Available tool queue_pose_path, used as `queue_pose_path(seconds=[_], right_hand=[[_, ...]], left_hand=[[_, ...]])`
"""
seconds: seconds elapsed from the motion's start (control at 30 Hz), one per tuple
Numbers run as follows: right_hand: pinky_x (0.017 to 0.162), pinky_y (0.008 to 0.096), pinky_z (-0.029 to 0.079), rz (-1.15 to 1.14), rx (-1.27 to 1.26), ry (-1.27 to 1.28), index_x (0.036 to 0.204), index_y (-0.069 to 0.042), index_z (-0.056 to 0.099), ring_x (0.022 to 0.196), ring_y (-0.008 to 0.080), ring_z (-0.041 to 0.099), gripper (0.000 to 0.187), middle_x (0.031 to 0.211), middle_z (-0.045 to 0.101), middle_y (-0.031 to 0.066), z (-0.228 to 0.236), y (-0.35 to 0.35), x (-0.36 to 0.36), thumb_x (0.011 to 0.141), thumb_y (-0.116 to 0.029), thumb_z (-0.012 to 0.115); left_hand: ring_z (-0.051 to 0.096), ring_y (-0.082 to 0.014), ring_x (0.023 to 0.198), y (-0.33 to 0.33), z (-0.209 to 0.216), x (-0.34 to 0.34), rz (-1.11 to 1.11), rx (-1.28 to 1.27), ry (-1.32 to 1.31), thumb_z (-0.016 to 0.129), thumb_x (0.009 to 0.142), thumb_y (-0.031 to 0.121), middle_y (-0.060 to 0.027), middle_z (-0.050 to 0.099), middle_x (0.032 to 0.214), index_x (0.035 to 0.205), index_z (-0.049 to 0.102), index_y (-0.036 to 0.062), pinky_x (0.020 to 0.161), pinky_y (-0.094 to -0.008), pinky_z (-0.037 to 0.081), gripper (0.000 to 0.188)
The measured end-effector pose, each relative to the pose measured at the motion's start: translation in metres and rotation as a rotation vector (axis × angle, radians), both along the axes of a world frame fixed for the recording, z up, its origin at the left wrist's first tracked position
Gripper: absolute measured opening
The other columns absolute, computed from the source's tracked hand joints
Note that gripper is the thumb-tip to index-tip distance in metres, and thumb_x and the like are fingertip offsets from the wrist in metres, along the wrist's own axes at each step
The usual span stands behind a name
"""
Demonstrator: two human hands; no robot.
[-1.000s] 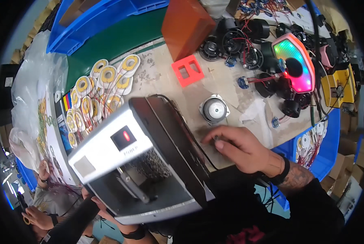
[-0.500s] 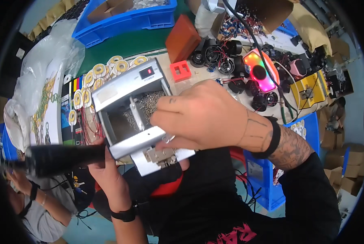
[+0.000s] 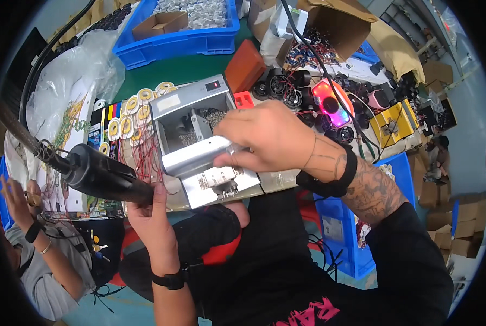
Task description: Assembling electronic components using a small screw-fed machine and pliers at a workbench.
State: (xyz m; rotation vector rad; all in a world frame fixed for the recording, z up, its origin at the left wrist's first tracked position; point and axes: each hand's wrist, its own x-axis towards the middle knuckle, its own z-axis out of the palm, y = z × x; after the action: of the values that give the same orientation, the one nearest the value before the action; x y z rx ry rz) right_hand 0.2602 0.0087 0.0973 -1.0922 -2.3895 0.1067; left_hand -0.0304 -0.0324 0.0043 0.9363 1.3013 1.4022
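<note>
My left hand [image 3: 155,225] is closed around the end of a black electric screwdriver [image 3: 110,176], which points away to the upper left on its cable. In front of me sits a grey metal screw feeder [image 3: 188,93], with small screws [image 3: 215,118] in its open bin and a lit red switch at the far end. My right hand [image 3: 270,136] is closed over the feeder's near right edge, thumb at the silver front bar [image 3: 197,156]. The fingertips are partly hidden behind the hand. Below the bar, a metal outlet block [image 3: 220,178] rests on a white plate.
White ring-shaped coils [image 3: 126,126] with red wires lie left of the feeder. Black speakers [image 3: 292,89] and a glowing coloured speaker [image 3: 331,103] are at the right. A blue bin [image 3: 180,43] stands at the back. Another person's hand [image 3: 17,204] is at the far left.
The feeder looks less tilted and sits slightly further right in view, my right hand still on it. The screwdriver has swung from nearly level to a slant, its cable end higher.
</note>
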Motion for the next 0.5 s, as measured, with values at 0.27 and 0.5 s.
queue_pose_path(seconds=[0.27,0.5], right_hand=[[0.070,0.0486,0.057,-0.056,0.103,-0.002,0.099,-0.007,0.075,0.084,0.0390,0.073,0.041,0.088,0.073,0.0133,0.033,0.034,0.006,0.090,-0.047,0.083],[0.074,0.0395,0.059,-0.164,-0.057,0.088,0.097,0.000,0.080,0.079,0.0290,0.075,0.044,0.082,0.077,0.0161,0.123,0.054,0.009,0.095,-0.044,0.082]], left_hand=[[0.067,-0.0159,0.116,0.000,-0.009,-0.011,0.018,0.026,-0.037,0.080,0.100,0.007,-0.0097,0.069,0.127,0.134,0.062,-0.0008,0.107,-0.0322,0.051,0.039],[0.063,-0.0122,0.086,0.009,0.015,-0.004,-0.055,0.157,-0.097,0.071,0.108,0.015,-0.0114,0.072,0.114,0.128,0.061,0.0014,0.080,-0.0286,0.052,0.026]])
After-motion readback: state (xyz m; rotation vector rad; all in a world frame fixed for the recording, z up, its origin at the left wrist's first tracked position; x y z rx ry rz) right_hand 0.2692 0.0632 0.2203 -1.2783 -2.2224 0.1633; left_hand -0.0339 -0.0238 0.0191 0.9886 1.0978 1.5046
